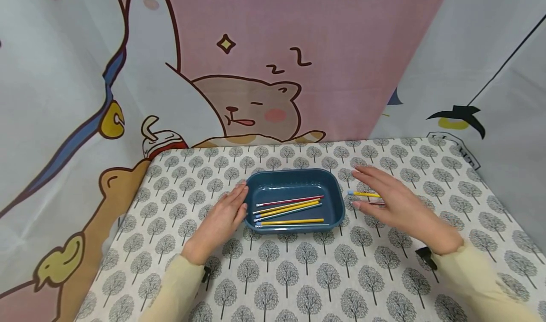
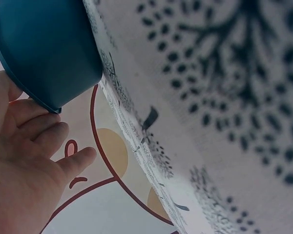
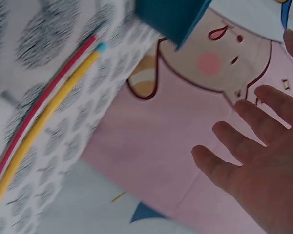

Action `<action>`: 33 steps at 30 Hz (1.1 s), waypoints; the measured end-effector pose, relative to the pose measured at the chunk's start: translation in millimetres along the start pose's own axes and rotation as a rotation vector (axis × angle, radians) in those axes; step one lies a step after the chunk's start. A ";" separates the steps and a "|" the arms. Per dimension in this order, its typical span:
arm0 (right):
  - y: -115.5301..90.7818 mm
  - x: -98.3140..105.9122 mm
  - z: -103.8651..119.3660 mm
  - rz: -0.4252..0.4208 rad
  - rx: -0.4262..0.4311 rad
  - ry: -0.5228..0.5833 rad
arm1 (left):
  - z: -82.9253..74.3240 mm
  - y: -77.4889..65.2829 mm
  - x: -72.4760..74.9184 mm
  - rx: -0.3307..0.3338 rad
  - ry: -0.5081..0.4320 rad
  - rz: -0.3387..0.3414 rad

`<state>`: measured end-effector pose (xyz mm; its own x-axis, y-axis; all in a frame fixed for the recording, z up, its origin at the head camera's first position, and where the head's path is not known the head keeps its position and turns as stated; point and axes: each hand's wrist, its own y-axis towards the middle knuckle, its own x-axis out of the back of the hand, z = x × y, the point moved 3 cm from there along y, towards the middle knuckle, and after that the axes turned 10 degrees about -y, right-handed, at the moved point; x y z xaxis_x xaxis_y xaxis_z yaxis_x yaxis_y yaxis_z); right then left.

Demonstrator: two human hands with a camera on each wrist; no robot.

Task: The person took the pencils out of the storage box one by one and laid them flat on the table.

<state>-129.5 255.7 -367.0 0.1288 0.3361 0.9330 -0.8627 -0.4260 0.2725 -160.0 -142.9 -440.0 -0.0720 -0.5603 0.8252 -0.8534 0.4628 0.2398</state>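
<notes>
A dark blue plastic basin [image 1: 294,179] holds several pencils [image 1: 290,221] in yellow, red and teal, lying lengthwise across its floor. At its left end my left hand [image 1: 219,218] touches the rim with extended fingers; in the left wrist view those fingers [image 2: 39,126] lie against the outside, just under the lip. My right hand [image 1: 398,208] hovers right of the basin, fingers spread and apart, holding nothing. Beneath it on the cloth lie a yellow pencil [image 3: 44,117] with a blue end and a red pencil [image 3: 39,100], side by side, partly hidden by the hand in the head view.
A white cloth [image 1: 307,274] printed with grey trees covers the table. Behind it hangs a pink and white curtain [image 1: 341,52] with a sleeping cartoon animal, and printed fabric also closes off both sides.
</notes>
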 end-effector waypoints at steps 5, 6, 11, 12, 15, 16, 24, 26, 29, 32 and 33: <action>14.3 0.7 20.4 -0.007 0.036 -0.015 | 0.0 0.0 -0.3 0.005 -0.002 0.006; 17.8 0.9 24.4 -0.006 0.048 -0.025 | 0.2 0.2 -0.7 0.005 -0.002 0.007; 37.2 2.3 44.0 0.014 0.124 -0.041 | 0.7 0.4 -1.3 0.006 -0.007 0.010; 41.4 2.3 47.8 0.024 0.142 -0.040 | 0.8 0.4 -1.3 0.007 -0.008 0.009; 53.7 1.0 58.5 0.052 0.196 -0.025 | 1.0 0.3 -1.4 0.016 -0.011 0.010; 57.7 -0.1 61.7 0.057 0.216 -0.020 | 1.0 0.2 -1.4 0.016 -0.013 0.009; 88.1 -11.4 82.0 0.089 0.299 -0.054 | 1.3 0.1 -1.8 0.026 -0.015 0.007; 95.7 -14.0 85.9 0.108 0.299 -0.044 | 1.2 0.2 -1.9 0.026 -0.017 0.007; 105.7 -18.7 90.4 0.139 0.298 -0.016 | 1.3 0.1 -2.0 0.027 -0.021 0.006; 114.1 -25.0 94.6 0.168 0.295 0.012 | 1.7 0.1 -1.9 0.027 -0.029 0.001; 116.7 -27.5 95.8 0.177 0.292 0.018 | 1.9 0.2 -1.9 0.027 -0.029 0.001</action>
<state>-186.8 116.2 -338.3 -0.0217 0.2490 0.9683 -0.6943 -0.7006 0.1646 -161.0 -143.1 -442.5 -0.0870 -0.5798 0.8101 -0.8671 0.4444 0.2249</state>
